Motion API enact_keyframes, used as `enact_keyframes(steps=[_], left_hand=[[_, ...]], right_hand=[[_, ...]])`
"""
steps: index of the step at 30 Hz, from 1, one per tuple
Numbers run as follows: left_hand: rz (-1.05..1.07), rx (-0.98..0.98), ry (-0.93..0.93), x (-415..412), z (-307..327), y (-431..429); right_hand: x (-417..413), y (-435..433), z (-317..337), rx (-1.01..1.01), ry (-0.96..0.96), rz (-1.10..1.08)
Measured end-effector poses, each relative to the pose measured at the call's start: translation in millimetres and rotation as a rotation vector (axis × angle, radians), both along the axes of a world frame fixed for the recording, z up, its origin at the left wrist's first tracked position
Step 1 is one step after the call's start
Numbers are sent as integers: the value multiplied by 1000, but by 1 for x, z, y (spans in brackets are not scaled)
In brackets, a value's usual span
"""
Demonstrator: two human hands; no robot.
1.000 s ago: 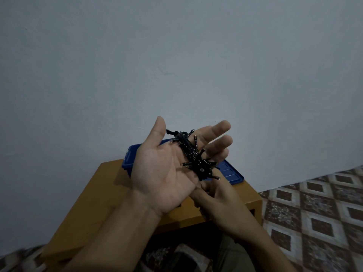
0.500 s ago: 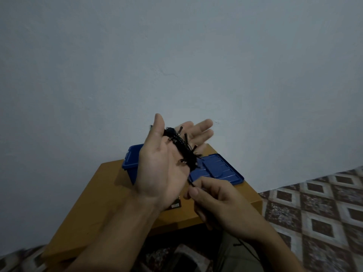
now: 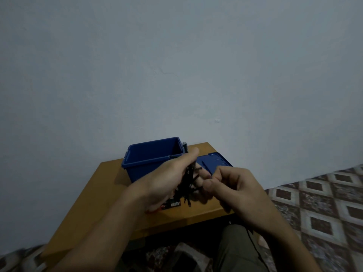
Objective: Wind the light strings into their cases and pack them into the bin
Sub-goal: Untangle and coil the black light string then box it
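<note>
Over the wooden desk (image 3: 102, 185), the left hand (image 3: 169, 179) is wrapped by a bundle of black light string (image 3: 187, 185). The right hand (image 3: 233, 187) pinches its loose end. The open blue plastic bin (image 3: 145, 163) sits behind, lid (image 3: 214, 160) beside it.

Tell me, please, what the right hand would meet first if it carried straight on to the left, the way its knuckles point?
Probably the black light string bundled in the left hand; the right hand looks nearly against it, though depth is unclear.
</note>
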State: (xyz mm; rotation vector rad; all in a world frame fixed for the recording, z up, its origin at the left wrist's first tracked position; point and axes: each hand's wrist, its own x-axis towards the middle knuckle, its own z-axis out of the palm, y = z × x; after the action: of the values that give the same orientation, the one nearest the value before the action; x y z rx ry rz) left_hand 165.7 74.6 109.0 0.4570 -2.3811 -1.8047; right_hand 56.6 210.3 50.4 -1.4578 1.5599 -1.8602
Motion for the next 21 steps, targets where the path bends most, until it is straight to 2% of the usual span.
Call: enact_keyframes(steps=[6, 9, 14, 21], left_hand=[[-179, -133, -230, 5, 2, -2], [-190, -107, -231, 5, 1, -5], [-262, 4, -199, 3, 0, -10], [-322, 17, -170, 3, -3, -9]], right_hand=[[-5, 6, 1, -70, -49, 4], [-5, 8, 2, -107, -76, 42], [2, 3, 2, -183, -42, -46], [9, -1, 4, -237, -26, -82]])
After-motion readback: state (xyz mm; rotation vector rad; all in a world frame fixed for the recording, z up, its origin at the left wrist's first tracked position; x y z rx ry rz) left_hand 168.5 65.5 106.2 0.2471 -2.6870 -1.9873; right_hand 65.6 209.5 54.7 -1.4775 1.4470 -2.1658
